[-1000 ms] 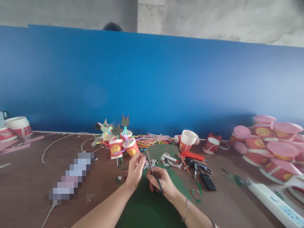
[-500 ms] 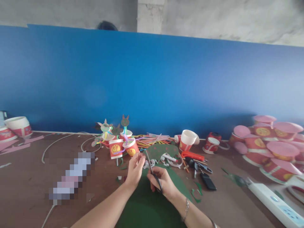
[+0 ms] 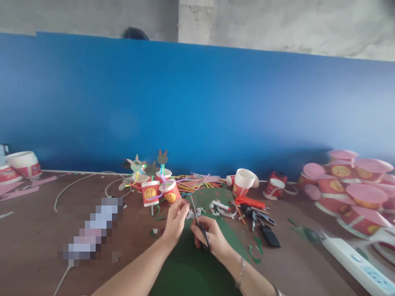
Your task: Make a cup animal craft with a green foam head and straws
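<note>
Brown tabletop (image 3: 132, 240), blue partition (image 3: 216, 107) behind; centre, scissors (image 3: 203, 235) gripped in the right hand (image 3: 215, 239)! Left hand (image 3: 175, 220) curls narrow beside the blades, can't tell holding what; green sheet (image 3: 197, 269) beneath, straws (image 3: 202, 181) beyond.

The right hand (image 3: 214, 237) has black-handled scissors (image 3: 202, 231) in its grip, the tip pointing away, near the left hand (image 3: 175, 222), whose fingertips come together; anything between them is too small to tell. Below both, a dark green sheet (image 3: 197, 273) covers part of the brown counter (image 3: 138, 230). Beyond stand red cups (image 3: 150, 193); pink-topped cups (image 3: 367, 195) crowd the right, near a white power strip (image 3: 354, 260).
</note>
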### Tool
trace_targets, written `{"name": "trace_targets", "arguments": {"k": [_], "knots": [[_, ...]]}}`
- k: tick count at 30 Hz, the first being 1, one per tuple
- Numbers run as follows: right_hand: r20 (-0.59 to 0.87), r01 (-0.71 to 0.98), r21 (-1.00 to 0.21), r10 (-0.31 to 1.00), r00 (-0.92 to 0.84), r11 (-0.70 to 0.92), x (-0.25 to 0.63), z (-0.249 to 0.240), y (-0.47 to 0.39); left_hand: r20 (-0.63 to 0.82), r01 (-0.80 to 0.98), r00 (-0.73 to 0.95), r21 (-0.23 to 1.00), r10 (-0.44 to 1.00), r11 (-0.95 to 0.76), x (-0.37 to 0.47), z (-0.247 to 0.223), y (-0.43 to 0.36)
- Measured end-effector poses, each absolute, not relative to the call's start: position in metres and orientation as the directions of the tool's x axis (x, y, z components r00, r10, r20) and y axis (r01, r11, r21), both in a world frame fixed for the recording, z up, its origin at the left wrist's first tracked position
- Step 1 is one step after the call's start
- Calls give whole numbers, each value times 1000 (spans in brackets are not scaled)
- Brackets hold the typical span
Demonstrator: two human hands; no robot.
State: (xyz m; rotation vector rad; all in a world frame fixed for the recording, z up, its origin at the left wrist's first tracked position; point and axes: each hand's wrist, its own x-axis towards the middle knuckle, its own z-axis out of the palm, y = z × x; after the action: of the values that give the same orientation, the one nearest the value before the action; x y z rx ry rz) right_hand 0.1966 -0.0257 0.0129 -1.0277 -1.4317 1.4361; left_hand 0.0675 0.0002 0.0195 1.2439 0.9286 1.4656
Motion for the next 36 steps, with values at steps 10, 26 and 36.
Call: {"name": "trace_targets", "arguments": {"k": [10,26,36], "knots": [[11,-16,-1000,947,-322,6,197,14,-24,231,-187,27,957,973,-222,67,23,-1],[-90,62,-996,899,-429,-70,199,27,-10,206,-202,35,960,978,-195,63,14,10],[-26,40,-999,923,-383,-11,197,14,-5,182,-227,29,959,983,-171,61,14,10]]}}
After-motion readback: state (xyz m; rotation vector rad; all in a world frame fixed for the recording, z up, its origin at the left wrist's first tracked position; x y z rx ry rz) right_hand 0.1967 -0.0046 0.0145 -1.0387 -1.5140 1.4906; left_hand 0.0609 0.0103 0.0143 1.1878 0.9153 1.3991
